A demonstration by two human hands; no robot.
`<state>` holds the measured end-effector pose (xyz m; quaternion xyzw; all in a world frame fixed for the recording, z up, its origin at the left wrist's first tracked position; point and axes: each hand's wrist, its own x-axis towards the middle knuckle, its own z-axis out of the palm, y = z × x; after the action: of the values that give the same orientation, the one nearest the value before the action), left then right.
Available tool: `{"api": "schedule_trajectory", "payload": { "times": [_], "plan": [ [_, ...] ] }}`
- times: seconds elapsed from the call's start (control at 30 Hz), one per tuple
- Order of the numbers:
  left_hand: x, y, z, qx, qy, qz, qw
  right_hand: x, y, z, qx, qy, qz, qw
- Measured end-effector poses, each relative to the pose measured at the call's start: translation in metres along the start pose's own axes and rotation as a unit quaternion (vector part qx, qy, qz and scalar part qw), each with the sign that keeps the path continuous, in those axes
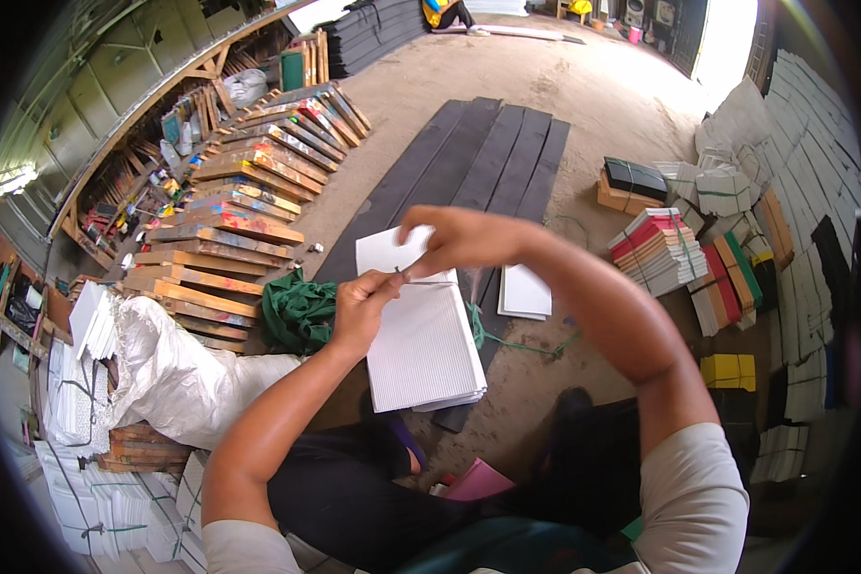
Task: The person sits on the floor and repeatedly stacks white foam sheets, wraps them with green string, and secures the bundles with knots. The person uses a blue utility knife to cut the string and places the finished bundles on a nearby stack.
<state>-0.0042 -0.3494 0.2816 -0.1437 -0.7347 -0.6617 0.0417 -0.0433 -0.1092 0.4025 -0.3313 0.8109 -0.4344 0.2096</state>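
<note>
In the head view, the left hand (362,308) is curled in a loose fist at the upper left edge of a thick stack of white lined paper sheets (423,344), its fingers closed together, thumb and forefinger pinching a thin dark needle-like tool (404,278) against the stack's top edge. The right hand (459,239) arches over from the right, its fingertips (421,270) pressed together on the same top edge, just beside the left thumb. A single white sheet (385,251) stands up behind the right fingers, lifted off the stack. The stack itself hangs below both sets of fingers, held above the dirt floor and the person's dark-clothed lap.

Just left of the left fingers lies a crumpled green cloth (297,311), and farther left a white woven sack (177,368). Beyond the fingers, long dark flat boards (488,158) lie on the ground. To the right of the right fingers rests a small flat white pad (524,292), and well apart farther right a tied bundle of red and white notebooks (655,249). Far up left of the fingers, rows of wooden presses (230,215) run in a line.
</note>
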Motion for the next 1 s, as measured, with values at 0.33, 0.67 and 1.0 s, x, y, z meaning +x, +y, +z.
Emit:
{"api": "schedule_trajectory", "payload": {
  "times": [0.33,0.67,1.0],
  "plan": [
    [-0.007,0.003,-0.012,-0.009,0.050,-0.012,0.999,-0.235,0.243,-0.172,0.207,0.348,0.262,0.876],
    [-0.007,0.004,-0.011,-0.012,0.067,-0.042,0.997,-0.332,0.325,-0.142,-0.343,0.314,0.455,0.759],
    [-0.008,0.014,-0.001,0.005,0.064,-0.050,0.997,-0.106,0.156,-0.038,-0.156,0.177,-0.015,0.972]
  ]
}}
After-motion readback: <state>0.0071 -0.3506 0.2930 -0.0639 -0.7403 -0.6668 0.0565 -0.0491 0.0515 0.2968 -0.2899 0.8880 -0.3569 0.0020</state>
